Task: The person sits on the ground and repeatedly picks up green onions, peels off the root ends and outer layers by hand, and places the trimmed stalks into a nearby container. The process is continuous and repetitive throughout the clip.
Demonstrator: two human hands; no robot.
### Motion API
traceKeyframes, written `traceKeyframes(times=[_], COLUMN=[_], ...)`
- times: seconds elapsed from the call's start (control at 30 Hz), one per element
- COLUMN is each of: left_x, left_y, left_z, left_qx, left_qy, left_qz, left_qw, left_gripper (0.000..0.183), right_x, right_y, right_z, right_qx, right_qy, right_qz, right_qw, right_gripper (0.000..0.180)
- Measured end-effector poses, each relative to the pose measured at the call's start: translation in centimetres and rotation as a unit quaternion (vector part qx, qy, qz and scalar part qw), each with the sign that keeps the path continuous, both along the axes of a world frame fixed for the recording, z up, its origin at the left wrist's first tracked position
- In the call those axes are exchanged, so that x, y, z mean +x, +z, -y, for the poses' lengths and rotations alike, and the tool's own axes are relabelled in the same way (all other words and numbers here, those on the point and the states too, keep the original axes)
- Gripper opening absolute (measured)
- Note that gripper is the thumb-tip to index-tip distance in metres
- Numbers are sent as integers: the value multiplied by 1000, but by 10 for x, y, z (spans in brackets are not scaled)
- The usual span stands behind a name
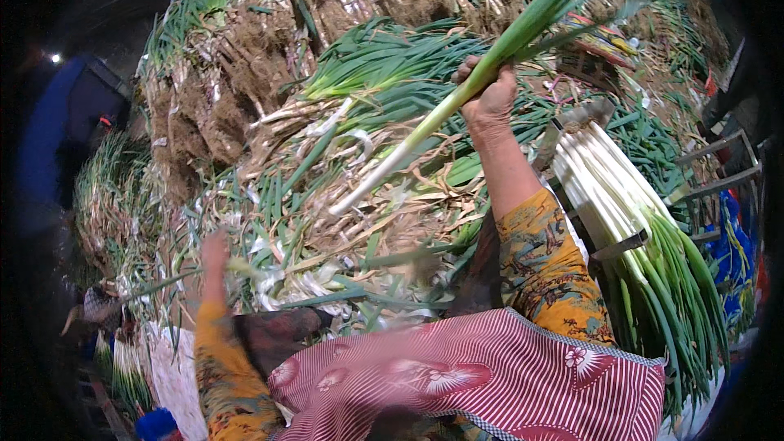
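My right hand [490, 95] is closed round the green part of a long green onion [450, 107], its peeled white end slanting down to the left over a litter of husks. Blurred at the left, my left hand [214, 254] is raised above the scraps [263, 282]; a thin green leaf shows beside it, and whether the fingers hold it cannot be told. To the right of my right forearm, a bundle of cleaned green onions [603, 177] lies in a metal holder [618, 245], white ends up and green tops hanging down.
Heaps of unpeeled onions with brown roots [239, 86] ring the far side. A loose pile with green tops [392, 61] lies in the middle. At the right stands a metal rack [723, 184]. A striped apron [478, 373] covers my lap. Another person [101, 306] is at the far left.
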State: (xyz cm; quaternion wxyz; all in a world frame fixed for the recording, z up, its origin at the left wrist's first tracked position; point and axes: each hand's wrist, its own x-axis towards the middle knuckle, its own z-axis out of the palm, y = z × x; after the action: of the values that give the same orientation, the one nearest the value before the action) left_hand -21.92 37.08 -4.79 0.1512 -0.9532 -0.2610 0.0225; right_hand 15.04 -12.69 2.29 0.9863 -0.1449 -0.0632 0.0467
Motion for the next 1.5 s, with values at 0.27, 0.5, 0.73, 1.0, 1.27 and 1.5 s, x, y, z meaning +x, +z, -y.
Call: traceKeyframes(times=[0.27, 0.5, 0.73, 1.0, 1.27, 1.5], left_x=[226, 136, 165, 171, 171, 158], left_y=[45, 24, 67, 31, 50, 19], left_z=[366, 382, 407, 389, 389, 340], left_qx=[-426, -813, -594, -462, -521, -731], left_qy=[-248, 11, -60, -115, -108, 38], left_qz=[316, 151, 365, 408, 313, 424], left_qw=[810, 562, 714, 779, 787, 533], left_gripper=[34, 53, 23, 16, 17, 11], right_x=[-31, 5, -17, -22, -34, -19], right_y=[-2, -5, -12, -5, 5, 5], right_z=[-43, -9, -19, -16, -17, -8], right_qx=[67, 94, -8, 46, -56, -76], right_qy=[260, 299, 181, 243, 184, 143], right_qz=[42, 45, -22, 80, 115, 134], right_qw=[962, 949, 983, 966, 974, 978], right_gripper=[28, 44, 55, 60, 60, 60])
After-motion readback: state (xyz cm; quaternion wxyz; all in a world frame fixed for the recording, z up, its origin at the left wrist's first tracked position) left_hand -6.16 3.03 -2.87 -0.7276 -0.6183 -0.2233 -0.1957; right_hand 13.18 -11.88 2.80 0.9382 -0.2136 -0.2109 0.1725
